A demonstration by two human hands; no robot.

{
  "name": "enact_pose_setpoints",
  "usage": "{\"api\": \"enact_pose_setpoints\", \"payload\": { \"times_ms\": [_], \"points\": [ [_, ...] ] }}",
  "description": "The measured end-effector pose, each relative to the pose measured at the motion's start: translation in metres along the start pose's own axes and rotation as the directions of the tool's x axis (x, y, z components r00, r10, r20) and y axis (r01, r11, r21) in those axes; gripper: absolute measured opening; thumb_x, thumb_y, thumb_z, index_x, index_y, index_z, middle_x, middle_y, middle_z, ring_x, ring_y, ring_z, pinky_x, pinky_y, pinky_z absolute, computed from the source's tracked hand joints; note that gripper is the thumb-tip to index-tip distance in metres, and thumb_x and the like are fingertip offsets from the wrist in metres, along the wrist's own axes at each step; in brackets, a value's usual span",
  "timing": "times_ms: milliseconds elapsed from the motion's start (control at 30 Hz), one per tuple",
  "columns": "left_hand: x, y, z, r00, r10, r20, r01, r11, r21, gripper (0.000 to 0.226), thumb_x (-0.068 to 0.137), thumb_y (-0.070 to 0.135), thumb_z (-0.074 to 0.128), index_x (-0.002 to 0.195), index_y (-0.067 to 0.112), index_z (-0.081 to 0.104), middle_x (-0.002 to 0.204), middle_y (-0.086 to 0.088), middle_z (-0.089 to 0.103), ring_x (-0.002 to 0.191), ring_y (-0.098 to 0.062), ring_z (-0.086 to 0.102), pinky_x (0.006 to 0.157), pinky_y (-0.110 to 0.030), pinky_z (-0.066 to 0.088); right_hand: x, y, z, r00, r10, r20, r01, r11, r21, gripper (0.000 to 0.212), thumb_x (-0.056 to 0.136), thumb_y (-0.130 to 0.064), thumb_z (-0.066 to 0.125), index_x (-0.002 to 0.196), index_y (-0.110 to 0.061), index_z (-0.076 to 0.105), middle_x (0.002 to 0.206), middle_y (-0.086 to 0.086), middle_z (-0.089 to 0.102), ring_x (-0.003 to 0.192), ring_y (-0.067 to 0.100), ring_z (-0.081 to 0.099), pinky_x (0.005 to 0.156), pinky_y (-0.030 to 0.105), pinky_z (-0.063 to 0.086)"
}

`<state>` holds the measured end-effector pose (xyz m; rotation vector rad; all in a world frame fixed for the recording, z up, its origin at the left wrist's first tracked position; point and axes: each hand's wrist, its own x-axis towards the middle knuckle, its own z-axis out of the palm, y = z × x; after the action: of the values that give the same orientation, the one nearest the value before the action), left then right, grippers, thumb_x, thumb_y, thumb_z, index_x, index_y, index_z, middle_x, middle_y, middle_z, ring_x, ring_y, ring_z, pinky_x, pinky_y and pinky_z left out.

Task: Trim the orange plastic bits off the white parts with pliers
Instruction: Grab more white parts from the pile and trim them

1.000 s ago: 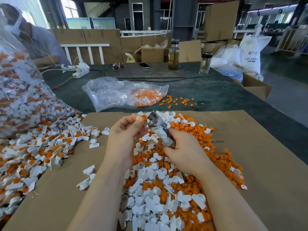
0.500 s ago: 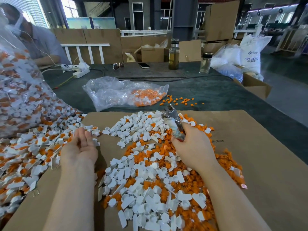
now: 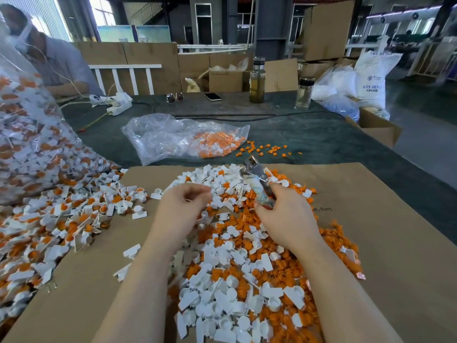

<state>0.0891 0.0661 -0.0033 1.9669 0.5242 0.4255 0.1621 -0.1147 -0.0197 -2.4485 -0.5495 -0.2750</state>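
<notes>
Cardboard sheet [image 3: 371, 243], centre: trimmed white parts [image 3: 222, 305] w/ orange offcuts. Untrimmed pile [image 3: 49, 219], left edge. L hand [image 3: 183, 209]: back from left pile to centre; fingers curled, blurred, contents can't tell. R hand [image 3: 286, 216]: grips pliers [image 3: 257, 181], jaws apart. Next cut likely pending.

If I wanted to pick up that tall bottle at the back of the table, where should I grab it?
Judging by its pose, grip the bottle around its straight glass body, below the dark cap, coming from the near side. It stands upright, and nothing stands in front of it, so a sideways grasp looks easiest.
</notes>
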Motion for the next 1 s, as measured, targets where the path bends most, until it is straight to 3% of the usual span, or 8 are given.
{"api": "enact_pose_setpoints", "payload": {
  "times_ms": [133, 233, 333, 433, 567, 700, 867, 1000],
  "points": [
    [0.002, -0.006, 0.024, 0.987, 0.145, 0.073, -0.162, 0.851, 0.499, 0.016, 0.096, 0.038, 0.06, 0.106, 0.032, 0.072, 0.107, 0.009, 0.065, 0.097, -0.013, 0.062, 0.081, -0.029, 0.049, -0.002, -0.004, 0.003, 0.993, -0.045, 0.112, 0.05, 0.998, -0.04, 0.021, 0.088, -0.042, 0.059, 0.076, -0.034, 0.044, 0.072, -0.013, 0.052, 0.064, 0.006, 0.052, 0.05, 0.022, 0.035],
    [0.003, -0.01, 0.031, 0.974, 0.182, 0.133, -0.225, 0.731, 0.645, 0.023, 0.098, 0.041, 0.055, 0.112, 0.031, 0.071, 0.113, 0.0, 0.06, 0.105, -0.022, 0.058, 0.089, -0.034, 0.048, -0.005, -0.009, 0.009, 0.988, -0.051, 0.144, 0.067, 0.992, -0.107, 0.023, 0.085, -0.051, 0.059, 0.081, -0.032, 0.048, 0.073, -0.012, 0.053, 0.068, 0.01, 0.055, 0.051, 0.027, 0.042],
    [0.005, -0.015, 0.033, 0.968, 0.18, 0.172, -0.249, 0.718, 0.65, 0.024, 0.097, 0.038, 0.057, 0.115, 0.03, 0.071, 0.107, 0.0, 0.055, 0.106, -0.022, 0.056, 0.083, -0.03, 0.043, -0.007, -0.011, 0.013, 0.987, -0.047, 0.154, 0.072, 0.984, -0.164, 0.027, 0.083, -0.056, 0.059, 0.082, -0.031, 0.049, 0.073, -0.012, 0.05, 0.069, 0.014, 0.054, 0.049, 0.026, 0.038],
    [0.008, -0.016, 0.034, 0.974, 0.16, 0.163, -0.228, 0.737, 0.636, 0.022, 0.094, 0.038, 0.062, 0.105, 0.023, 0.073, 0.09, 0.005, 0.043, 0.088, -0.018, 0.05, 0.071, -0.028, 0.035, -0.006, -0.012, 0.013, 0.98, -0.048, 0.191, 0.076, 0.987, -0.144, 0.023, 0.083, -0.051, 0.061, 0.081, -0.031, 0.05, 0.072, -0.013, 0.051, 0.068, 0.013, 0.053, 0.048, 0.025, 0.036],
    [0.007, -0.015, 0.034, 0.979, 0.15, 0.141, -0.205, 0.757, 0.62, 0.015, 0.093, 0.035, 0.063, 0.082, 0.026, 0.058, 0.099, -0.002, 0.053, 0.08, -0.015, 0.045, 0.07, -0.028, 0.039, -0.005, -0.014, 0.015, 0.976, -0.036, 0.214, 0.061, 0.992, -0.11, 0.014, 0.082, -0.041, 0.06, 0.08, -0.03, 0.052, 0.074, -0.011, 0.055, 0.069, 0.013, 0.056, 0.05, 0.026, 0.043],
    [0.003, -0.014, 0.03, 0.969, 0.185, 0.163, -0.245, 0.787, 0.567, 0.012, 0.094, 0.034, 0.063, 0.099, 0.034, 0.074, 0.095, 0.006, 0.054, 0.086, -0.013, 0.054, 0.077, -0.028, 0.045, -0.004, -0.013, 0.013, 0.986, -0.02, 0.168, 0.033, 0.997, -0.073, 0.012, 0.084, -0.04, 0.059, 0.085, -0.03, 0.053, 0.079, -0.009, 0.057, 0.071, 0.013, 0.057, 0.052, 0.028, 0.045],
    [0.001, -0.011, 0.029, 0.975, 0.169, 0.147, -0.22, 0.848, 0.482, 0.013, 0.099, 0.028, 0.058, 0.093, 0.032, 0.069, 0.088, 0.009, 0.071, 0.082, -0.01, 0.067, 0.081, -0.034, 0.055, -0.004, -0.01, 0.008, 0.996, -0.016, 0.083, 0.01, 0.997, 0.073, 0.013, 0.088, -0.036, 0.061, 0.083, -0.03, 0.051, 0.073, -0.014, 0.054, 0.064, 0.005, 0.053, 0.049, 0.019, 0.033],
    [0.002, -0.011, 0.029, 0.984, 0.159, 0.086, -0.18, 0.904, 0.387, 0.015, 0.103, 0.026, 0.05, 0.094, 0.028, 0.063, 0.081, 0.009, 0.07, 0.078, -0.01, 0.065, 0.074, -0.031, 0.053, -0.002, -0.009, 0.003, 0.999, 0.027, 0.036, -0.036, 0.957, 0.286, 0.008, 0.089, -0.03, 0.064, 0.09, -0.026, 0.058, 0.079, -0.013, 0.059, 0.071, 0.006, 0.056, 0.057, 0.023, 0.04]
  ]
}}
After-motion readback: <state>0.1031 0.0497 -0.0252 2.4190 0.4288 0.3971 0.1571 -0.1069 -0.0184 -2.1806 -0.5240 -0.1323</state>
